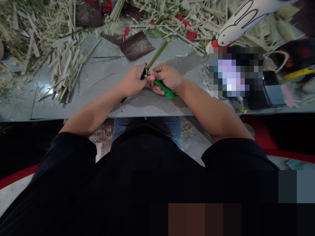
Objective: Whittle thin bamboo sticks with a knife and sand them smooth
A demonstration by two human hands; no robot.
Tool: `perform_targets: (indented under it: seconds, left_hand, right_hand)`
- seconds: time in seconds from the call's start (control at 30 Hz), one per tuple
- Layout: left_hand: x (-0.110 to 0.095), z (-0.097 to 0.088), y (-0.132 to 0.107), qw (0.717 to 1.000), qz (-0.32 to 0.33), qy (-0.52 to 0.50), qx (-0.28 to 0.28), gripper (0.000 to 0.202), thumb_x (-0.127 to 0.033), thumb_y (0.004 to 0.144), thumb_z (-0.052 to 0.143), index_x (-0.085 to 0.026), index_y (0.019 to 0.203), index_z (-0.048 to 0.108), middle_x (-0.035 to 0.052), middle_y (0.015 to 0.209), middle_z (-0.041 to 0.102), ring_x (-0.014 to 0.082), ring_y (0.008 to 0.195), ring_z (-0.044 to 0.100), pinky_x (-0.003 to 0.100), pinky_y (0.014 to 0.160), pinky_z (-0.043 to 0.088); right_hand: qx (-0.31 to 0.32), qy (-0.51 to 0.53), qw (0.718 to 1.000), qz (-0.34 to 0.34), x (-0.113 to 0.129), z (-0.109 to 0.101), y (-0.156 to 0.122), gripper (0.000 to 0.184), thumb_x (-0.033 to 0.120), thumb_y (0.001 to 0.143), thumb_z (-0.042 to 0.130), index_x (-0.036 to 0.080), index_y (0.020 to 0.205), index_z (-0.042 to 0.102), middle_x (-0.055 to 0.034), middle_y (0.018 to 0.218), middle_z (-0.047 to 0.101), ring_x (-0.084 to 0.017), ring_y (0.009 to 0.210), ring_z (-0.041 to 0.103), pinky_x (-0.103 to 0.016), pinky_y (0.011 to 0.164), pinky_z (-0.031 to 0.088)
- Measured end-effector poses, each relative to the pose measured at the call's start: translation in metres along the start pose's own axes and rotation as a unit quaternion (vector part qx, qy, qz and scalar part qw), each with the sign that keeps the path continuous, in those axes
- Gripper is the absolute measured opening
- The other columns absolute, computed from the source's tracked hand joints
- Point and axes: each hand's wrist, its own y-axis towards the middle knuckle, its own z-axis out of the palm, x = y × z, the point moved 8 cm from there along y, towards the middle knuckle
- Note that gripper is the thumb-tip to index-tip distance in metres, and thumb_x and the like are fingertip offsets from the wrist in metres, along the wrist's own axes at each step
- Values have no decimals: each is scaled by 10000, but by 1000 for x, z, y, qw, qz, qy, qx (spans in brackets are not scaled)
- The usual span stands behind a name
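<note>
Gripping at frame centre: our left hand [135, 80] closed round a stalk [158, 53], our right hand [170, 77] round a green-handled tool [168, 93].

The single head-worn view looks forward and steeply down over the dark shirt [147, 154], with left hand [135, 81] and right hand [171, 77] near, at the table [193, 67].

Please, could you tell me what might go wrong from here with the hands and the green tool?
1. The right hand grips the green-handled tool with its working end close to the left hand; if that end is sharp, which I cannot tell, a slip might cut the left thumb.
2. The hands work near the front edge of the table, so a dropped stalk could fall off.
</note>
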Motion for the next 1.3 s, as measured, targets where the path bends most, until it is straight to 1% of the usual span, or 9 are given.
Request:
perform_targets:
  seconds: [0.2,0.3,0.5,0.73,0.87,0.97,1.03,1.2,1.3]
  left_hand:
    - [2,0,1,999,27,6,-21,466,-666,1032,773,-289,847,569,75,885,765,290,877,707,441,839,477]
    - [1,-1,1,999,35,2,-6,491,-704,1025,761,-284,847,577,84,890,760,290,865,704,442,823,464]
    - [-1,-1,1,999,25,-1,20,552,-758,899,901,-299,897,593,54,806,737,272,802,665,429,771,453]
    - [8,-2,6,999,44,11,-6,543,-762,1067,688,-286,819,610,56,876,764,227,820,606,421,808,435]
    - [5,0,3,999,21,22,31,509,-692,944,888,-293,843,588,26,799,681,215,757,544,401,727,378]
    - [2,3,1,999,11,5,45,487,-652,914,922,-299,840,595,23,760,670,231,769,573,395,707,372]
    - [3,4,2,999,10,-15,38,476,-647,930,903,-298,833,595,21,744,686,226,762,581,392,711,377]
    - [3,5,5,999,13,-29,36,514,-681,991,824,-278,773,588,21,709,637,212,769,557,387,744,376]
    - [-2,3,2,999,-1,-36,41,478,-624,969,885,-271,794,615,12,719,632,207,787,561,378,739,372]
  right_hand:
    - [-64,28,996,-57,3,1,5,588,811,1115,662,282,889,540,17,612,505,-212,500,492,-324,444,485]
    - [-119,27,991,-63,7,-2,2,654,851,1131,603,274,833,523,17,595,499,-183,461,443,-302,397,418]
    - [-2,27,999,-19,1,8,2,658,802,1162,629,246,820,545,32,537,449,-166,426,440,-263,378,392]
    - [-72,65,993,-70,5,-4,7,592,738,1157,686,259,830,566,20,576,490,-171,433,454,-273,369,413]
    - [-2,48,999,-11,-1,5,6,635,786,1163,649,264,826,516,44,546,424,-162,401,440,-260,350,409]
    - [40,46,998,-20,1,10,4,679,814,1160,639,244,813,514,47,533,451,-135,377,445,-227,344,412]
    - [35,45,998,-20,0,9,5,696,837,1148,645,242,815,507,48,535,464,-128,371,450,-217,340,406]
    - [-52,64,996,-22,-1,0,7,635,765,1137,713,259,816,501,38,547,471,-153,396,467,-238,343,406]
    - [-41,48,998,-5,-2,2,6,622,744,1144,716,256,814,516,25,555,499,-165,416,505,-244,362,437]
